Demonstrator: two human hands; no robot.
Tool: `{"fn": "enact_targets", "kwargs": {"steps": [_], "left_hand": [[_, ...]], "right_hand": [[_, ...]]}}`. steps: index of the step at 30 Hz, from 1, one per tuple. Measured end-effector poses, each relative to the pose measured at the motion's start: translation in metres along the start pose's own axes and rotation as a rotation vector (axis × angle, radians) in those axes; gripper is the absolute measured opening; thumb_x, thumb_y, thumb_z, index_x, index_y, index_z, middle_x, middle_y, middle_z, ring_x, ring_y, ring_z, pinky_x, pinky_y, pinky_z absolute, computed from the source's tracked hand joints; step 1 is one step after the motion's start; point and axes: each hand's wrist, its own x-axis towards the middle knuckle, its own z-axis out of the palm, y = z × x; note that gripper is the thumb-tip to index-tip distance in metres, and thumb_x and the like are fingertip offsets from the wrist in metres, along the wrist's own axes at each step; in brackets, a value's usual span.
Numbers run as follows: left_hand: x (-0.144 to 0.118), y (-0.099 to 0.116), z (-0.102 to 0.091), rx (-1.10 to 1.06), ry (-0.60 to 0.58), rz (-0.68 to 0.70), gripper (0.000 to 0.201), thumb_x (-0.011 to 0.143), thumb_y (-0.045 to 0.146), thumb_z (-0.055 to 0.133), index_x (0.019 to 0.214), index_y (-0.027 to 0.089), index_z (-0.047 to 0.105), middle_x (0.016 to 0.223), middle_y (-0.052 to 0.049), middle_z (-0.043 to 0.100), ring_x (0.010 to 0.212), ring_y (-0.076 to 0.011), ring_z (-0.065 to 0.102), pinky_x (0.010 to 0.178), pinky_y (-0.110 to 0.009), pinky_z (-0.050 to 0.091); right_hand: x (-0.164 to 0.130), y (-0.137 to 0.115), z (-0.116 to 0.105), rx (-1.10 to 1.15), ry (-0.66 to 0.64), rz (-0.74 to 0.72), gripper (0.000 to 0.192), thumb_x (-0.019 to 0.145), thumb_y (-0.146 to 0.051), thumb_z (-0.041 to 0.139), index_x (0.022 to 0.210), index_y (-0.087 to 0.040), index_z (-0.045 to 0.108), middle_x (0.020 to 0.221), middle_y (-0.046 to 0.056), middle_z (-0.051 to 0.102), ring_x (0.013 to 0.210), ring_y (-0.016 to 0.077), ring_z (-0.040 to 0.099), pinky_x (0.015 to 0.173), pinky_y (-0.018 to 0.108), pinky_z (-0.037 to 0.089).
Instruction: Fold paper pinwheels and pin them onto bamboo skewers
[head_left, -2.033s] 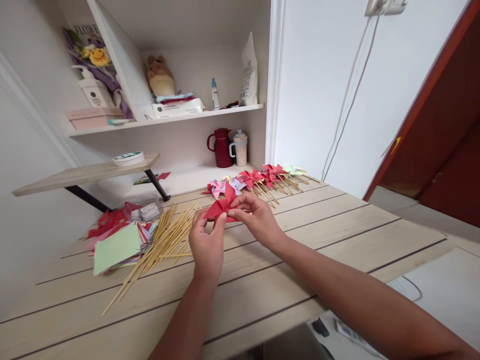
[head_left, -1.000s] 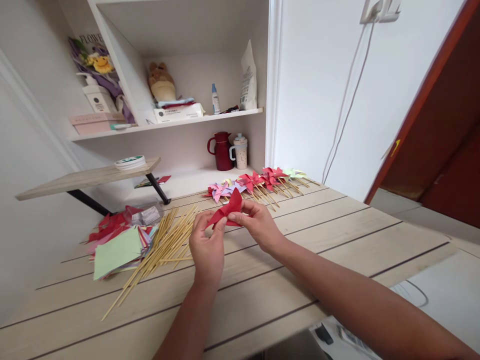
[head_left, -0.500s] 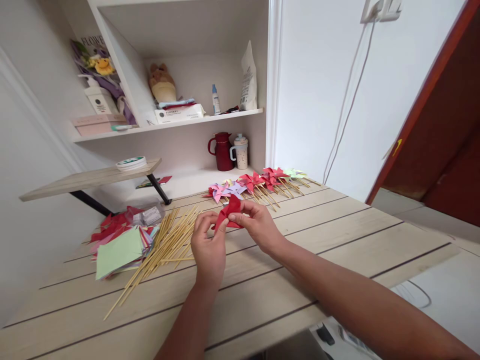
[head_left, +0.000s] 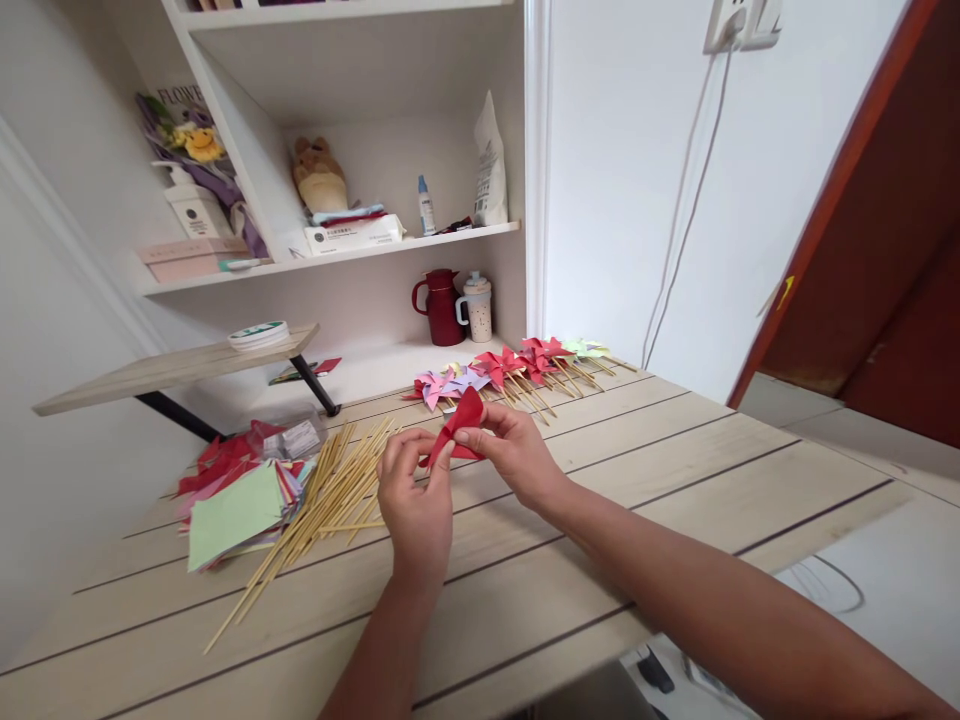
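A red paper pinwheel (head_left: 463, 418), partly folded, is held above the table between both hands. My left hand (head_left: 414, 490) pinches its lower left side with thumb and fingers. On the right side, my right hand (head_left: 514, 448) grips the paper between thumb and curled fingers. The pinwheel's centre is partly covered by the fingertips. Left of my left hand lies a loose pile of thin wooden sticks (head_left: 330, 500). Beyond the hands, several pinwheels on sticks (head_left: 499, 368) in red, pink, purple and green lie in a row.
A stack of coloured paper sheets (head_left: 236, 510), light green on top, lies left, by a clear plastic box (head_left: 300, 436). A small raised wooden stand (head_left: 180, 365) is behind it. A dark red jug (head_left: 442, 308) and a cup (head_left: 478, 308) stand under the shelf (head_left: 352, 248).
The view has shifted slightly. Both hands still hold the red pinwheel in nearly the same place, and its upper blade looks turned a little.
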Motion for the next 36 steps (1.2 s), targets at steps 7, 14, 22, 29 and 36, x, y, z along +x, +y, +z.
{"fn": "enact_targets", "kwargs": {"steps": [7,14,22,29,36], "left_hand": [[0.002,0.001,-0.002,-0.024,0.004,-0.007,0.007,0.085,0.026,0.072,0.082,0.022,0.067,0.089,-0.002,0.066,0.087,-0.0185,0.065,0.079,-0.031,0.051],[0.001,0.001,-0.003,0.018,-0.017,0.052,0.009,0.087,0.021,0.071,0.080,0.022,0.064,0.090,-0.001,0.066,0.088,-0.0177,0.064,0.080,-0.031,0.049],[0.007,0.002,-0.016,0.224,-0.036,0.439,0.014,0.088,0.012,0.068,0.091,0.025,0.071,0.091,-0.002,0.070,0.084,-0.0182,0.064,0.096,-0.042,0.043],[0.009,0.007,-0.018,0.238,-0.006,0.511,0.016,0.088,0.011,0.070,0.093,0.026,0.072,0.090,-0.001,0.070,0.079,-0.0168,0.064,0.099,-0.044,0.043],[0.010,0.007,-0.020,0.238,0.012,0.515,0.017,0.088,0.012,0.071,0.095,0.027,0.073,0.092,-0.002,0.068,0.080,-0.0167,0.062,0.097,-0.043,0.043]], "right_hand": [[0.000,-0.005,0.001,-0.006,-0.018,0.012,0.017,0.076,-0.037,0.080,0.082,-0.021,0.076,0.081,0.001,0.073,0.077,0.0171,0.062,0.078,0.033,0.051],[-0.001,-0.005,-0.001,-0.019,-0.021,-0.008,0.017,0.078,-0.037,0.080,0.084,-0.021,0.075,0.082,0.002,0.072,0.078,0.0174,0.063,0.077,0.033,0.052],[-0.001,-0.015,-0.009,-0.204,-0.086,-0.207,0.016,0.083,-0.038,0.077,0.081,-0.022,0.075,0.080,0.002,0.073,0.079,0.0187,0.066,0.076,0.033,0.054],[-0.002,-0.018,-0.013,-0.336,-0.089,-0.363,0.014,0.087,-0.033,0.074,0.076,-0.023,0.073,0.081,0.003,0.074,0.077,0.0182,0.067,0.075,0.034,0.053],[-0.004,-0.018,-0.014,-0.407,-0.069,-0.456,0.009,0.090,-0.031,0.072,0.084,-0.024,0.073,0.080,0.004,0.074,0.080,0.0200,0.068,0.073,0.035,0.053]]}}
